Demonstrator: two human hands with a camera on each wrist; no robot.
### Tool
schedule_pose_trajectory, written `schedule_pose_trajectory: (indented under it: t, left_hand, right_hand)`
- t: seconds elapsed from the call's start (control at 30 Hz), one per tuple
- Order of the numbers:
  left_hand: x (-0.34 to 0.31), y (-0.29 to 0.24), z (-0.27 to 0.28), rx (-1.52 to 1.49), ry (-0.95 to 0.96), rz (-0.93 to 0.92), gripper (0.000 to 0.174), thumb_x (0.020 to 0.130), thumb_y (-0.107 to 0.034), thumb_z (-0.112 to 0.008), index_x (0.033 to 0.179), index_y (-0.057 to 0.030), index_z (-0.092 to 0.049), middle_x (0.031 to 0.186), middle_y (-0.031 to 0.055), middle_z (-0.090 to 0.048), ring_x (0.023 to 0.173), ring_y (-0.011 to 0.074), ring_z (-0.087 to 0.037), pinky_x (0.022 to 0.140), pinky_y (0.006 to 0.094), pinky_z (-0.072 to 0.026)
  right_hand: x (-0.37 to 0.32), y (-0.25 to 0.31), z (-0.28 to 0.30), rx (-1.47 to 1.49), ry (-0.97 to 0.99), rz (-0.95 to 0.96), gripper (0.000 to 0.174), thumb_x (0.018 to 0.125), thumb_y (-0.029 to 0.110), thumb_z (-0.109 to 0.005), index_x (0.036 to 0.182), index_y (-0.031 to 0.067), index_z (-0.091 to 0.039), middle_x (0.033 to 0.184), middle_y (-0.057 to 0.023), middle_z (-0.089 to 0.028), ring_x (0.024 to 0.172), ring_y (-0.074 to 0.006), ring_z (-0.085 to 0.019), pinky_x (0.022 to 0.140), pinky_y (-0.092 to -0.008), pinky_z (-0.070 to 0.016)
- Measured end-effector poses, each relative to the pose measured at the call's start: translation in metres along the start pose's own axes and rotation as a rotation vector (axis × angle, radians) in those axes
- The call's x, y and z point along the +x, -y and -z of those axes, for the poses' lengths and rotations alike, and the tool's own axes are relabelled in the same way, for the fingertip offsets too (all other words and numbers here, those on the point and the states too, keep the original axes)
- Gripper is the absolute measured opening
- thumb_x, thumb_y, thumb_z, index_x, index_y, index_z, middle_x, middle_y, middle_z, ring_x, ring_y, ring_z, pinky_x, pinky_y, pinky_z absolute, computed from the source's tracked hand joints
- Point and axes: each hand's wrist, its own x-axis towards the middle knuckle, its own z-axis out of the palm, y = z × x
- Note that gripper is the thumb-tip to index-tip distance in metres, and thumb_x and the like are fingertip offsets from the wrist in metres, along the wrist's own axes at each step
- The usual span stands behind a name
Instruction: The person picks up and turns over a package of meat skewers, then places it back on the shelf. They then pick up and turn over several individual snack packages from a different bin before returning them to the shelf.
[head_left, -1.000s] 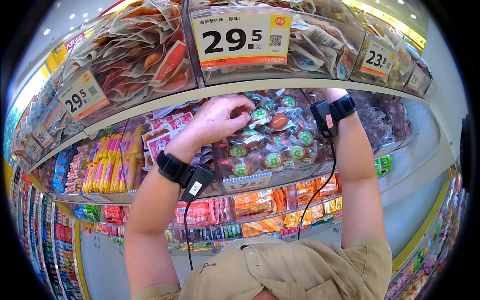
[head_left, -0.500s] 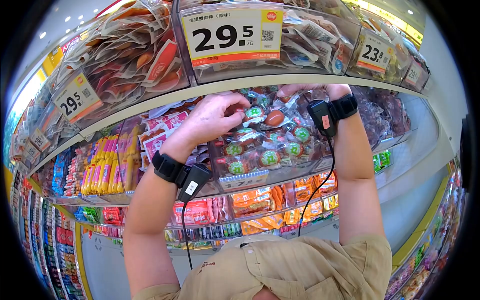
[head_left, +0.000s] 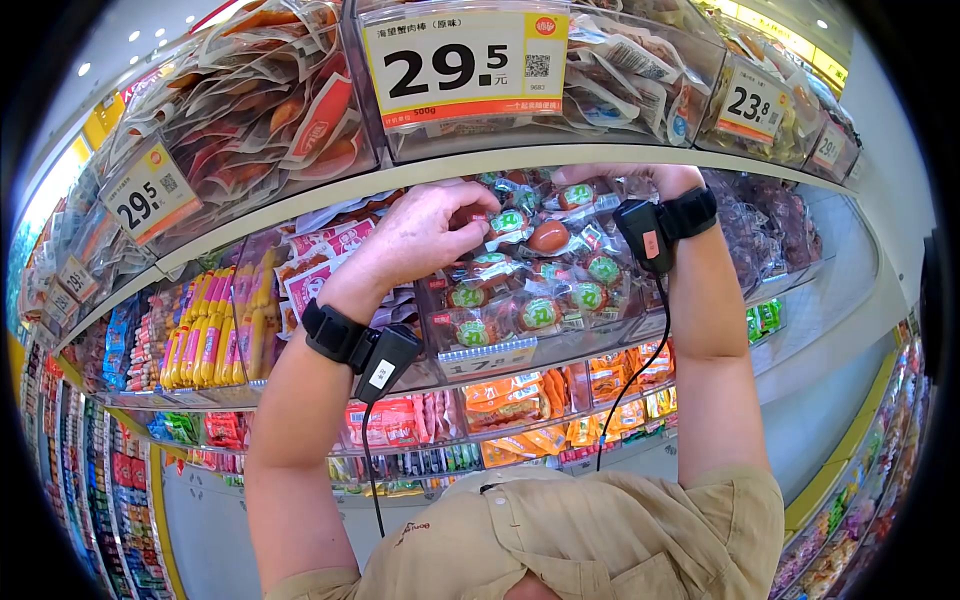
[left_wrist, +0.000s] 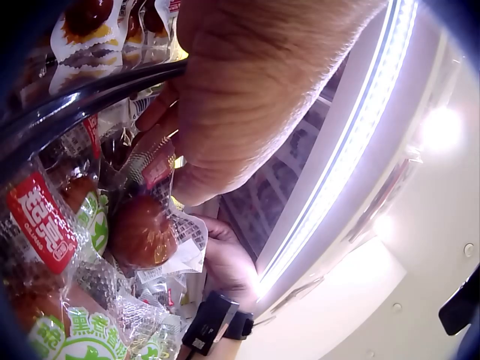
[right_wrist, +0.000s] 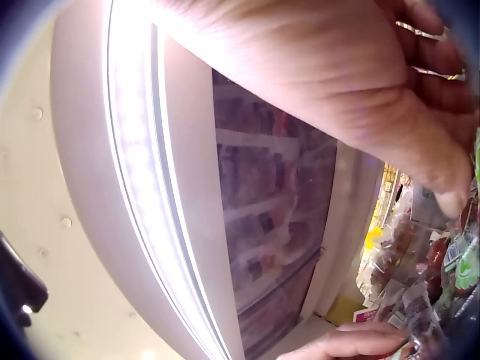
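A clear bin [head_left: 600, 325] holds several clear snack packets with green round labels [head_left: 540, 313] and round brown pieces inside. My left hand [head_left: 430, 228] reaches in from the left, its thumb and curved fingers pinching the wrapper of a red-labelled packet. The left wrist view shows that packet's brown ball [left_wrist: 142, 232] just below the thumb. At the back of the bin, my right hand [head_left: 625, 180] lies under the upper shelf, partly hidden by its wrist camera. Its thumb and curled fingers grip a green-labelled packet [head_left: 577, 195].
Above the hands runs a white shelf edge [head_left: 520, 157], with a price sign [head_left: 465, 65] over it. Pink-labelled packets [head_left: 330, 260] and yellow sticks [head_left: 205, 340] fill bins on the left; dark wrapped packets [head_left: 765, 230] lie to the right. Lower shelves hold orange bags [head_left: 510, 400].
My right hand has come forward from under the upper shelf to the back packets, where a green label has turned into view. The left hand has stayed at its packet.
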Motion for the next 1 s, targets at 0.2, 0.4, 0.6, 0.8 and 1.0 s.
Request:
schedule_pose_trajectory:
  t: [0.2,0.4,0.6,0.8,1.0]
  left_hand:
    - [0.0,-0.001,0.0,0.012,-0.004,-0.002,0.027,0.079,-0.013,-0.056,0.103,-0.0003,-0.06,0.089,0.0102,-0.063,0.079,0.0155,-0.06,0.072,0.0277,-0.0485]
    - [0.001,0.0,0.0,0.026,0.0,-0.005,0.028,0.079,-0.013,-0.056,0.104,-0.0006,-0.06,0.089,0.0101,-0.063,0.079,0.0155,-0.06,0.071,0.0278,-0.0486]
    - [0.0,0.001,0.0,0.021,0.0,-0.015,0.027,0.079,-0.013,-0.056,0.103,-0.0007,-0.06,0.089,0.0099,-0.063,0.077,0.0151,-0.06,0.07,0.0274,-0.0486]
    - [0.0,0.002,-0.001,0.032,-0.004,-0.027,0.026,0.079,-0.013,-0.056,0.102,-0.0007,-0.06,0.088,0.01,-0.063,0.078,0.015,-0.06,0.07,0.0276,-0.0486]
    - [0.0,0.003,-0.001,0.04,-0.024,-0.066,0.026,0.079,-0.013,-0.056,0.102,-0.0008,-0.06,0.088,0.0104,-0.063,0.078,0.0158,-0.061,0.07,0.0276,-0.0486]
  right_hand:
    - [0.038,-0.024,0.016,-0.306,0.263,-0.245,0.033,0.083,0.028,-0.065,0.103,0.0024,-0.06,0.092,-0.001,-0.062,0.082,-0.0072,-0.057,0.072,-0.0222,-0.0467]
    - [0.041,-0.029,0.011,-0.306,0.19,-0.104,0.031,0.084,0.028,-0.064,0.103,0.0033,-0.061,0.091,0.0003,-0.061,0.081,-0.0066,-0.056,0.069,-0.0208,-0.0455]
    - [0.047,-0.023,-0.005,-0.221,0.016,0.022,0.032,0.084,0.029,-0.064,0.105,0.004,-0.06,0.093,0.0002,-0.061,0.081,-0.007,-0.056,0.07,-0.0211,-0.0456]
    - [0.052,-0.021,-0.013,-0.191,-0.001,0.044,0.034,0.084,0.03,-0.063,0.107,0.0047,-0.06,0.095,0.0,-0.062,0.081,-0.0074,-0.056,0.071,-0.0213,-0.0457]
    - [0.045,-0.015,-0.018,-0.132,0.056,0.024,0.035,0.084,0.03,-0.063,0.109,0.0055,-0.06,0.097,-0.0002,-0.062,0.081,-0.0078,-0.056,0.071,-0.0216,-0.0458]
